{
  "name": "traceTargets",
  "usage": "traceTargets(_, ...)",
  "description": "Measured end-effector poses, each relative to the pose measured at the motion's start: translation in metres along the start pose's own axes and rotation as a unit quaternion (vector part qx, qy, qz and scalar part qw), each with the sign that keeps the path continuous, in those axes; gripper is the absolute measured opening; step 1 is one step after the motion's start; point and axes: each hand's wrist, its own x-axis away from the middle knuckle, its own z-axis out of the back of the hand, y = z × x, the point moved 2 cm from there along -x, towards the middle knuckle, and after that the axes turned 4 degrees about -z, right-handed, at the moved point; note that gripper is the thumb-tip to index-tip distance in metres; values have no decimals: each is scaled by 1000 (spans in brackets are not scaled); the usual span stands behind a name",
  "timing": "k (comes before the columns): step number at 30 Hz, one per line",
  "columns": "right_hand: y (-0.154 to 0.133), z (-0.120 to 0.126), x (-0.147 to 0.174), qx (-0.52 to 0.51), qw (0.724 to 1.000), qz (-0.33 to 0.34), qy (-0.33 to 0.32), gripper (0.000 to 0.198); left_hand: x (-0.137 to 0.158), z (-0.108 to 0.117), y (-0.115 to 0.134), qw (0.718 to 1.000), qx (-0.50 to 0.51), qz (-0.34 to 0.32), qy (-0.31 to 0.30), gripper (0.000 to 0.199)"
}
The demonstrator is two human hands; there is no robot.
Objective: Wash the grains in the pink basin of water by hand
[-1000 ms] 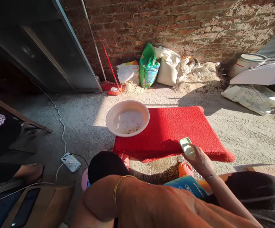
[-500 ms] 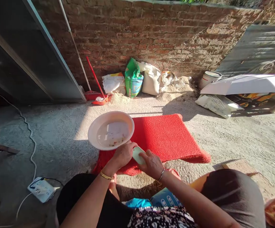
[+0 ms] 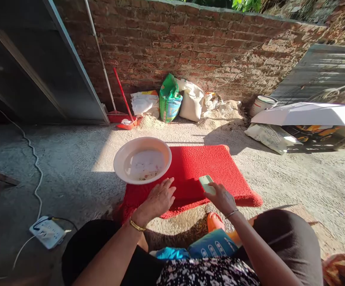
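My right hand [image 3: 222, 198] grips a pale green oblong scrubbing brush [image 3: 206, 183] with a small hole near its far end; its underside is hidden. The brush is over the near part of a thick red rug [image 3: 211, 167]. My left hand [image 3: 160, 196] holds nothing, its fingers stretched out and apart above the rug's near left part. Just beyond that hand, a pale round basin [image 3: 120, 167] sits at the rug's left edge, with shallow water and dark bits inside.
A white power strip [image 3: 47, 232] and its cable lie on the concrete at left. Before the brick wall [image 3: 190, 43] stand a red dustpan [image 3: 127, 124], a green sack [image 3: 170, 101] and a whitish sack [image 3: 192, 103]. A white umbrella [image 3: 303, 113] is at right.
My hands have come apart. The left has let go of the brush's end and opened; the right has carried the brush rightward over the rug.
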Motion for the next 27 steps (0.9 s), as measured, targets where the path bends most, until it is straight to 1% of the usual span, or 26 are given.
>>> traceTargets(2, -39, -7, 4, 0, 999, 41, -21, 44, 1, 2, 1, 996, 17, -6, -83, 30)
traceTargets(4, -84, -17, 7, 3, 995, 92, -35, 44, 3, -3, 2, 986, 49, -35, -155, 25)
traceTargets(6, -123, -27, 10, 1, 987, 158, -35, 44, 5, -11, 3, 977, 79, -64, -189, 19)
traceTargets(7, -137, -32, 11, 0, 981, 189, -35, 44, 6, -15, 3, 973, 87, -71, -201, 18)
traceTargets(8, -147, -37, 10, -2, 977, 211, -37, 44, 6, -17, 3, 970, 91, -73, -212, 17)
traceTargets(9, -150, -40, 8, -4, 975, 220, -38, 45, 7, -18, 3, 969, 96, -72, -216, 17)
traceTargets(10, -148, -42, 4, -7, 976, 215, -40, 45, 7, -17, 3, 969, 109, -71, -211, 16)
traceTargets(11, -139, -41, -1, -9, 980, 197, -41, 45, 7, -14, 3, 969, 132, -70, -196, 18)
traceTargets(12, -124, -38, -7, -10, 985, 168, -40, 46, 6, -10, 3, 969, 167, -66, -169, 25)
traceTargets(13, -105, -32, -13, -9, 991, 131, -36, 47, 6, -6, 3, 967, 212, -57, -131, 36)
traceTargets(15, -56, -14, -27, 1, 999, 42, -23, 48, 4, 1, 0, 956, 291, -22, -41, 58)
traceTargets(16, -31, -4, -32, 9, 1000, -7, -13, 48, 2, 2, -1, 951, 310, -4, -4, 65)
traceTargets(17, -8, 7, -37, 16, 998, -56, -1, 48, 1, 2, -2, 951, 309, 9, 18, 68)
traceTargets(18, 12, 17, -40, 21, 995, -102, 10, 49, 0, 0, -2, 956, 291, 14, 23, 69)
traceTargets(19, 26, 24, -40, 21, 990, -138, 22, 50, -2, -3, -2, 966, 258, 14, 8, 69)
traceTargets(20, 34, 30, -39, 17, 987, -159, 34, 50, -5, -8, -1, 976, 216, 16, -21, 69)
traceTargets(21, 36, 32, -36, 9, 986, -159, 45, 50, -7, -13, 1, 984, 168, 23, -54, 69)
traceTargets(22, 30, 30, -32, -2, 989, -138, 50, 49, -11, -17, 2, 989, 121, 34, -83, 70)
traceTargets(23, 19, 26, -26, -13, 994, -98, 50, 48, -14, -22, 3, 990, 80, 47, -103, 71)
traceTargets(25, -11, 10, -15, -30, 999, 3, 32, 45, -24, -29, 3, 991, 28, 61, -118, 72)
traceTargets(27, -36, -5, -9, -40, 996, 80, 6, 45, -34, -36, 2, 993, 7, 54, -109, 72)
